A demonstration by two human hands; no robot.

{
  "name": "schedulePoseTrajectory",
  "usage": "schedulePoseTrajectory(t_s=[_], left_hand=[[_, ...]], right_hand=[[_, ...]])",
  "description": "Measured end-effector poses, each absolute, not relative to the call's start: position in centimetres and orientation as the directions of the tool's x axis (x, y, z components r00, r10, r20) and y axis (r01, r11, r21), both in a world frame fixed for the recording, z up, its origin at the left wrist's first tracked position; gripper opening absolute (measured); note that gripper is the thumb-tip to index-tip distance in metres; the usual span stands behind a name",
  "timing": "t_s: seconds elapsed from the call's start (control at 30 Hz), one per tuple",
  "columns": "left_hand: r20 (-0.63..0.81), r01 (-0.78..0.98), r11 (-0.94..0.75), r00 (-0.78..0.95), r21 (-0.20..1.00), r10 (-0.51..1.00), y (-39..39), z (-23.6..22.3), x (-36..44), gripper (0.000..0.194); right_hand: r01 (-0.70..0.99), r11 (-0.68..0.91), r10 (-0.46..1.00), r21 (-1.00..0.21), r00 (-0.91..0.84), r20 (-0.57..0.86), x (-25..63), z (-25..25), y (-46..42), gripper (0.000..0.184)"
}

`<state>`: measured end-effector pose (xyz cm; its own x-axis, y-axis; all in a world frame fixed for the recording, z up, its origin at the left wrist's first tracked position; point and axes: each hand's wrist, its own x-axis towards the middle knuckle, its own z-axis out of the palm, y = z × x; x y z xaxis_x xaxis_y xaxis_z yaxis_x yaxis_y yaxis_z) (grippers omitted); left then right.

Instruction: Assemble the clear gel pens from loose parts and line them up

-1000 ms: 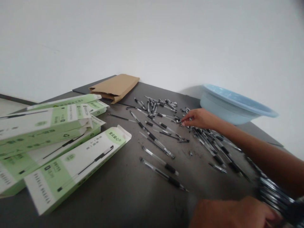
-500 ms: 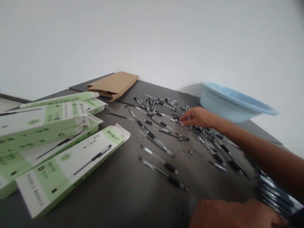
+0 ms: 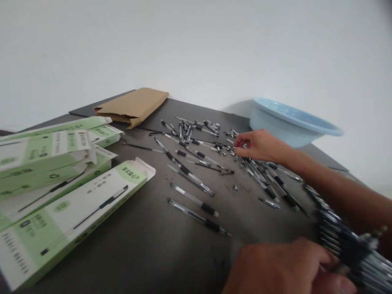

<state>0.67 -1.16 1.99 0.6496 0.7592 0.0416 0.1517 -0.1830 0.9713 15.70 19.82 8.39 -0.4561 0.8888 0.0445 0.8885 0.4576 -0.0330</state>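
My left hand is at the bottom edge, closed round a pen that points up to the right, its black grip and tip showing past the fingers. Blur hides the pen's details. Farther off, my right hand reaches in from the right, thumb and fingertips pinched together low over the table. Whatever they hold is too small to make out. Beside those fingertips lie several small silver cone-shaped pen tips. One loose pen tip sits apart, nearer to me. Clear pens with black grips are scattered around.
Green and white pen boxes are stacked on the left of the dark table. An open brown paper envelope lies at the back. A light blue basin stands back right. More bundled pens lie at the right.
The view has shifted slightly right. My right hand has drawn a little right, uncovering more of the silver pen tips. The pen in my left hand has come into sight.
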Motion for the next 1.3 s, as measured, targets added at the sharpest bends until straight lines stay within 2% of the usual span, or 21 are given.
schedulePoseTrajectory(t_s=[0.07,0.17,0.27,0.37,0.53,0.63,0.77,0.97,1.3], left_hand=[[0.103,0.123,-0.230,0.630,0.965,0.770,-1.2,2.0,0.5,0.037],[0.273,-0.001,-0.339,0.592,0.941,0.758,-1.1,1.8,0.1,0.033],[0.325,-0.041,-0.366,0.561,0.930,0.762,-1.1,1.8,-0.3,0.026],[0.310,-0.019,-0.361,0.554,0.933,0.772,-1.4,2.0,-0.5,0.021],[0.197,0.095,-0.310,0.589,0.946,0.783,-1.9,2.7,-0.7,0.018],[0.165,0.124,-0.288,0.582,0.950,0.797,-1.6,3.0,-0.6,0.017],[0.115,0.186,-0.267,0.575,0.946,0.810,-1.3,3.1,-0.5,0.015],[0.066,0.264,-0.243,0.538,0.933,0.840,-1.4,3.4,-0.4,0.017],[0.014,0.325,-0.211,0.516,0.922,0.856,-1.7,4.1,-0.1,0.019]], right_hand=[[0.901,0.404,0.915,-0.156,-0.398,0.070,17.1,9.5,17.0,0.023],[0.815,0.304,0.942,-0.493,-0.335,0.027,19.2,10.9,12.0,0.022],[0.599,0.120,0.951,-0.792,-0.298,-0.081,20.9,11.2,7.2,0.026],[0.354,-0.023,0.950,-0.935,-0.284,-0.131,21.6,10.2,3.8,0.026],[-0.021,-0.177,0.951,-0.984,-0.260,-0.165,21.2,8.6,2.0,0.026],[-0.222,-0.233,0.941,-0.947,-0.296,-0.162,20.9,8.6,1.9,0.023],[-0.368,-0.278,0.935,-0.887,-0.314,-0.163,21.1,8.7,1.6,0.016],[-0.395,-0.288,0.933,-0.873,-0.320,-0.163,21.0,8.2,1.1,0.015],[-0.305,-0.112,0.975,-0.946,-0.219,-0.044,20.7,7.3,0.6,0.009]])
